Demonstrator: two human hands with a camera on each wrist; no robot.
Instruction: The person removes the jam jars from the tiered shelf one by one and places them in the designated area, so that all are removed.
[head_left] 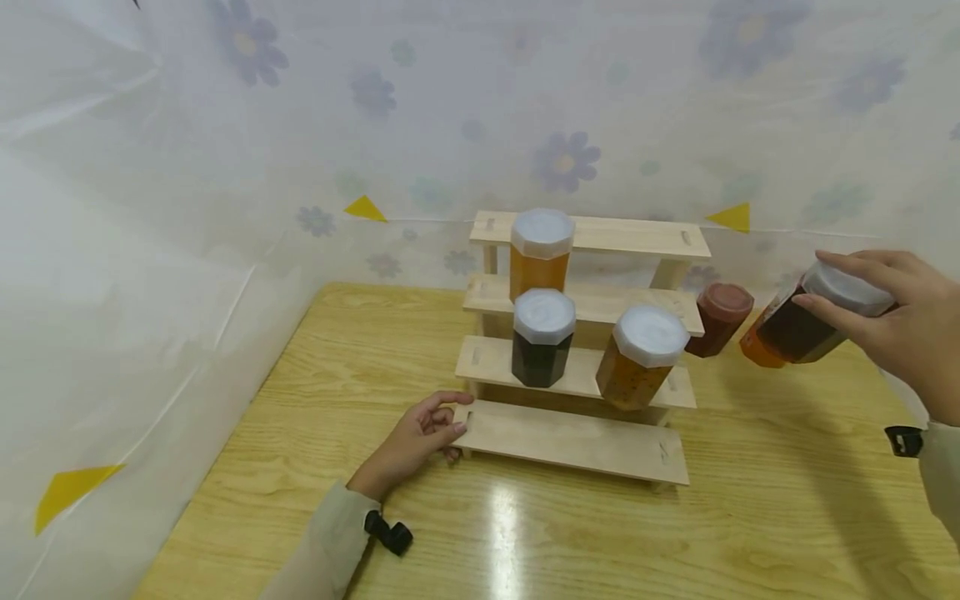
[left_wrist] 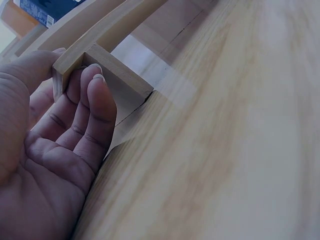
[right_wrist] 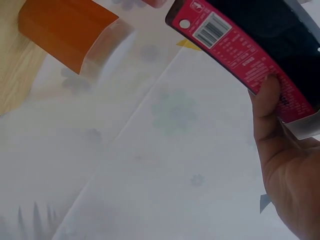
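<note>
My right hand (head_left: 903, 312) grips a dark jar (head_left: 802, 325) near its whitish lid, holding it tilted to the right of a stepped wooden rack (head_left: 570, 437). In the right wrist view, the thumb presses on the jar's pink label (right_wrist: 245, 65) with a barcode. My left hand (head_left: 420, 433) pinches the left end of the rack's lowest board, fingers curled beneath its edge (left_wrist: 92, 47). On the rack stand an amber jar (head_left: 538, 271) higher up, a dark green jar (head_left: 540, 358) and a brown-orange jar (head_left: 633, 375) below it, all with whitish lids.
A red-brown jar (head_left: 720, 321) stands just right of the rack. An orange jar (head_left: 761, 348) is partly hidden behind the held one. Wood-grain table (head_left: 360, 350) lies under everything, with flowered white sheeting (head_left: 450, 100) behind and at the left.
</note>
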